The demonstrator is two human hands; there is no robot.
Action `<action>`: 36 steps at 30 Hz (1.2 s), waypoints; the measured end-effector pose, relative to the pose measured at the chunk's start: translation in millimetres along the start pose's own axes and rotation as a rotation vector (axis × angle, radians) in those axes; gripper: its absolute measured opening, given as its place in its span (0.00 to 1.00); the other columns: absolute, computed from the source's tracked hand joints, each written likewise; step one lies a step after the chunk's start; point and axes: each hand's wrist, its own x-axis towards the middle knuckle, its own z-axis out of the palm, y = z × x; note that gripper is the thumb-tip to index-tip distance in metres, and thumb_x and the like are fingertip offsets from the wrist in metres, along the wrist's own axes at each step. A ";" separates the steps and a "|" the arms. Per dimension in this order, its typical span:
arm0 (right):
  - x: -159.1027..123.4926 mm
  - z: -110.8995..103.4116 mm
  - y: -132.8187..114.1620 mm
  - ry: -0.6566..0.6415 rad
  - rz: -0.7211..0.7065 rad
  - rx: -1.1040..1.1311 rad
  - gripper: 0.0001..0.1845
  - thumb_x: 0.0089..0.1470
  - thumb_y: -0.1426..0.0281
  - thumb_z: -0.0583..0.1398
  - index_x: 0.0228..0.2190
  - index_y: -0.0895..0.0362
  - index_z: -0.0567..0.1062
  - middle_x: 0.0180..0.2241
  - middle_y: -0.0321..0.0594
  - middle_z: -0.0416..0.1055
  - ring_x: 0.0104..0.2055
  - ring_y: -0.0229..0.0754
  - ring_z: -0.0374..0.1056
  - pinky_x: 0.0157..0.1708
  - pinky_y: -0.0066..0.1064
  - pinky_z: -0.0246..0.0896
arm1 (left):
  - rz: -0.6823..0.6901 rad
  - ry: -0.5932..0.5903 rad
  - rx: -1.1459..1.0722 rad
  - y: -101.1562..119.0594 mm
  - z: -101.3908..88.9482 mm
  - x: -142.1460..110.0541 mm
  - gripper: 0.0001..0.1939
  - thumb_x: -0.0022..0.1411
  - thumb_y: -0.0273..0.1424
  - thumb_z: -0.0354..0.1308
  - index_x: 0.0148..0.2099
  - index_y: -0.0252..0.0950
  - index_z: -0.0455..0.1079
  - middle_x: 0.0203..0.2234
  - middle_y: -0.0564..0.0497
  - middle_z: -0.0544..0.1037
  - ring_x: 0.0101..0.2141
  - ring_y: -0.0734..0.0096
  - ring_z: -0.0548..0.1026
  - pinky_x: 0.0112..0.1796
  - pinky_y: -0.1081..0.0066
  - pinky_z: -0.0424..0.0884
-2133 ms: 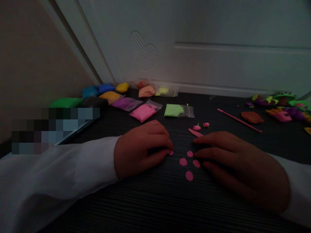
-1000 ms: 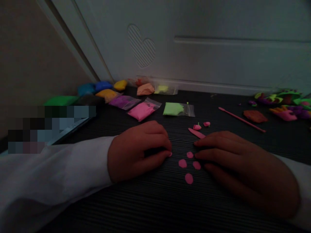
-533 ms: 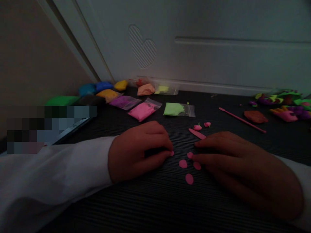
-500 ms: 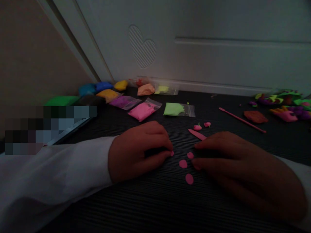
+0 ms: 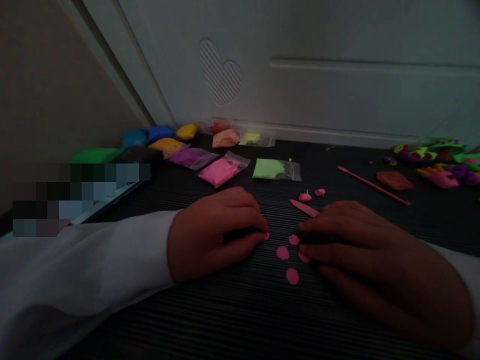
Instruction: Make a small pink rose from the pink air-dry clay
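Note:
My left hand (image 5: 221, 232) rests on the dark table, thumb and fingertips pinching a small piece of pink clay (image 5: 266, 236). My right hand (image 5: 375, 265) hovers low with its fingers apart; the middle fingertip covers part of a flat pink clay disc (image 5: 304, 257), and I cannot tell whether it presses on it. Between the hands lie more flat discs: an upper one (image 5: 294, 240), a left one (image 5: 282, 253) and a lower, larger one (image 5: 292, 276). A pink modelling knife (image 5: 303, 207) lies partly under my right fingers. Behind it are two small pink clay rosebuds (image 5: 305, 197) with green bits.
Bags of coloured clay line the back left, among them a pink bag (image 5: 220, 171) and a light green bag (image 5: 268, 169). A thin pink tool (image 5: 373, 185), a brown-red clay lump (image 5: 394, 180) and finished clay figures (image 5: 438, 176) lie right. A white panel (image 5: 318, 95) stands behind.
My right middle finger has come down over the right-hand disc, having been beside the upper disc earlier. My left hand keeps its pinch. The camera view has shifted slightly.

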 end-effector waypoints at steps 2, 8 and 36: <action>0.2 0.6 -0.2 0.009 0.012 -0.002 0.16 0.49 0.74 0.55 0.42 0.54 0.72 0.45 0.40 0.67 0.46 0.42 0.60 0.45 0.38 0.55 | 0.004 -0.001 0.000 -0.1 0.1 0.0 0.08 0.58 0.24 0.51 0.38 0.33 0.70 0.31 0.50 0.69 0.34 0.73 0.65 0.35 0.73 0.60; 1.5 1.6 -0.5 -0.027 0.045 -0.037 0.17 0.50 0.72 0.56 0.43 0.54 0.71 0.46 0.41 0.66 0.48 0.43 0.58 0.46 0.40 0.53 | 0.006 0.004 -0.001 0.0 0.3 0.3 0.08 0.58 0.24 0.51 0.38 0.34 0.70 0.32 0.50 0.69 0.34 0.73 0.65 0.36 0.73 0.61; 1.2 2.5 -13.3 -0.114 -0.001 -0.126 0.23 0.47 0.64 0.57 0.47 0.50 0.68 0.52 0.42 0.60 0.52 0.51 0.53 0.48 0.49 0.46 | 0.006 -0.022 0.026 0.4 1.2 1.6 0.09 0.59 0.27 0.49 0.38 0.33 0.70 0.32 0.49 0.68 0.34 0.71 0.64 0.35 0.72 0.61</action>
